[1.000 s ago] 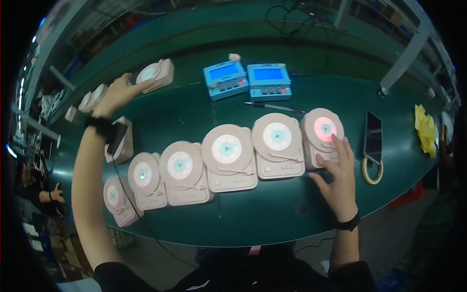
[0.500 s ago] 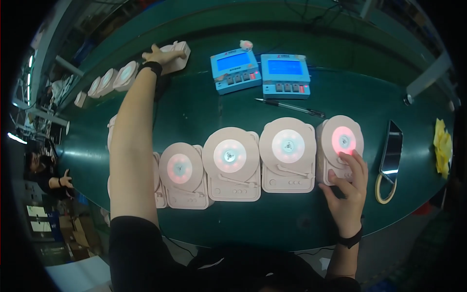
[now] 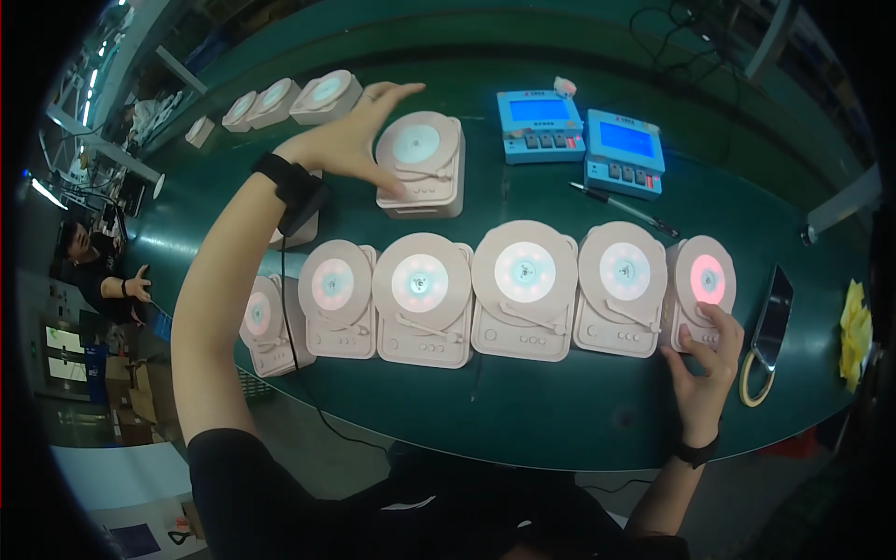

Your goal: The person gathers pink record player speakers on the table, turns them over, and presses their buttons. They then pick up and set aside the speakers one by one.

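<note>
Several pale pink miniature record players stand in a curved row on the green table, their round centres glowing. My right hand (image 3: 711,359) is closed around the lower part of the rightmost record player (image 3: 707,277), which glows red; the thumb is at its left side and the bent fingertips rest on its front. Farther back, my left hand (image 3: 350,135) is spread wide at the left side of another record player (image 3: 417,149), whose centre looks white. Its thumb lies by that player's near left corner; the fingers point past its far side. Nothing is gripped in it.
Two blue boxes with screens (image 3: 543,126) and a pen (image 3: 623,207) lie behind the row. A phone (image 3: 774,317), a tan ring (image 3: 756,385) and yellow crumpled material (image 3: 853,336) are at right. More record players (image 3: 325,93) line the back left. A dark cable (image 3: 287,317) hangs by my left arm.
The view has turned, shifting things rightward. The back record player at my left hand now stands nearer me, and that hand has loosened from it. My right hand stays on the rightmost player.
</note>
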`<state>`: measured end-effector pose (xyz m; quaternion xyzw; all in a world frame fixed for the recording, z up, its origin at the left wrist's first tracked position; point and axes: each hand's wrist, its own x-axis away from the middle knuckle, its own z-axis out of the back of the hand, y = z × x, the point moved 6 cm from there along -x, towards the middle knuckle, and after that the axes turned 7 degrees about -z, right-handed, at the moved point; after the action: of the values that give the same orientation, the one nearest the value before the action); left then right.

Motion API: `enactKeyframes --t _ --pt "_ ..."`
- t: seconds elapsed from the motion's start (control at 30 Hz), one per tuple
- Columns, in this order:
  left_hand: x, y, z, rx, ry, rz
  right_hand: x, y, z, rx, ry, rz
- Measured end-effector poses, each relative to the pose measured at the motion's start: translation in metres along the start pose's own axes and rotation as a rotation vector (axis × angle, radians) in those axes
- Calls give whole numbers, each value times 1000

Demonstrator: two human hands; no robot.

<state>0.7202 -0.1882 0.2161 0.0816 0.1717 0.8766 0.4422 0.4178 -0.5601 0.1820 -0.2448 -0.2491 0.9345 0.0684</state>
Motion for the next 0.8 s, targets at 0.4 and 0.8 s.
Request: enactKeyframes --t 0.4,0.8 --pt "30 -207 56 -149 120 1002 1 -3 1 63 -31 60" --pt "-3 -175 48 -240 245 658 2 -2 -2 35 -80 -2"
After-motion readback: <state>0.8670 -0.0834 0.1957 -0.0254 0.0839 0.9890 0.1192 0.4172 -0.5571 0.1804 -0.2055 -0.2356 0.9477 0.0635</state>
